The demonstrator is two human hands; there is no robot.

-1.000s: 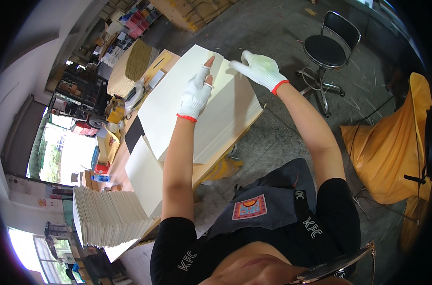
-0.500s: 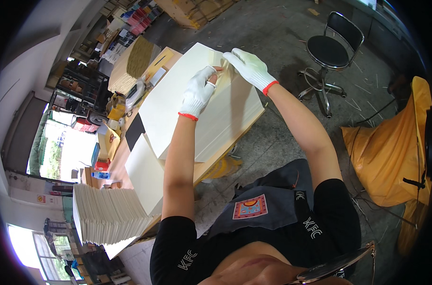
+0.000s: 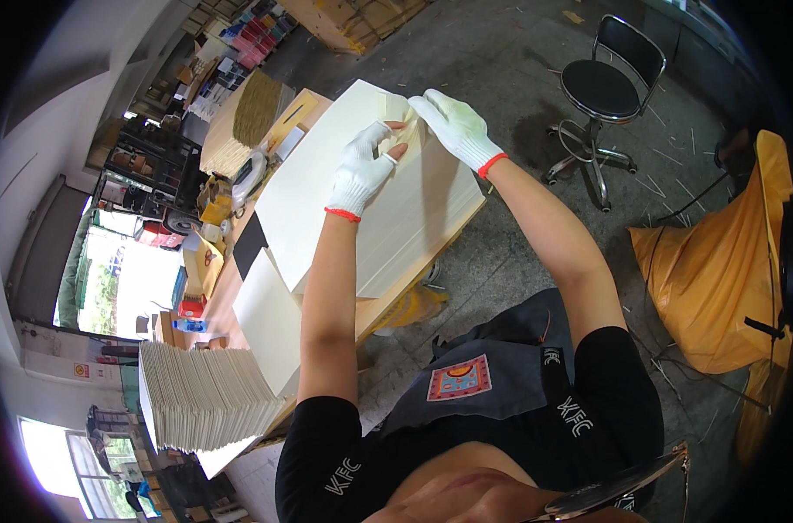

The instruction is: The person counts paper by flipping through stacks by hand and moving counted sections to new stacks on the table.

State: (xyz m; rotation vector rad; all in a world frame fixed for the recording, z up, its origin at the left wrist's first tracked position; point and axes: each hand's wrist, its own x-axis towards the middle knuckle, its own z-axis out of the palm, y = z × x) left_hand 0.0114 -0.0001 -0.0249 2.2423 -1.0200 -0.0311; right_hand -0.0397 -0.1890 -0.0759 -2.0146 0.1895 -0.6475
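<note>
Both my hands wear white knitted gloves with red cuffs and rest at the far right corner of a tall stack of large cream-white sheets (image 3: 326,187). My left hand (image 3: 363,172) lies over the top sheet near that corner, its bare thumb and a bare fingertip showing and spread apart. My right hand (image 3: 453,126) lies with fingers stretched along the corner's edge, touching the sheets. Between the hands the sheets look bent and yellowish, and the exact contact of the fingertips is hard to see.
A second stack of pale sheets (image 3: 209,397) stands at the table's near left end. A black-seated swivel chair (image 3: 601,90) is at the far right, and a large orange bag (image 3: 706,261) hangs at the right. Another stack (image 3: 258,109) sits beyond the table.
My left thumb has moved away from the fingers, widening the gap. My right hand stays at the corner; the whole view has shifted slightly.
</note>
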